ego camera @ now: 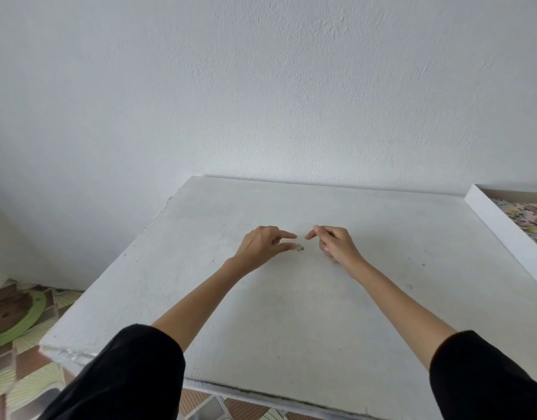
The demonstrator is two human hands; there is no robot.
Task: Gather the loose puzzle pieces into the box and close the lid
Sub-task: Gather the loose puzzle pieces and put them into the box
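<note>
One loose puzzle piece [300, 247] is left near the middle of the surface [291, 322], lying flat. The person's left hand [261, 244] has thumb and forefinger spread in a half-open pinch, thumb tip just beside the piece, nothing held yet. The right hand [336, 245] points its forefinger at it with the other fingers curled under; can't tell if they're holding anything.

The piece looks like thin, light cardboard, stiff enough but hard to lift flat, so probably tip up an edge with a nail or slide it first.

The box [503, 231] sits at the right edge, open, with pieces in it [530, 216]. There's lots of bare room between them, and no lid in view.
</note>
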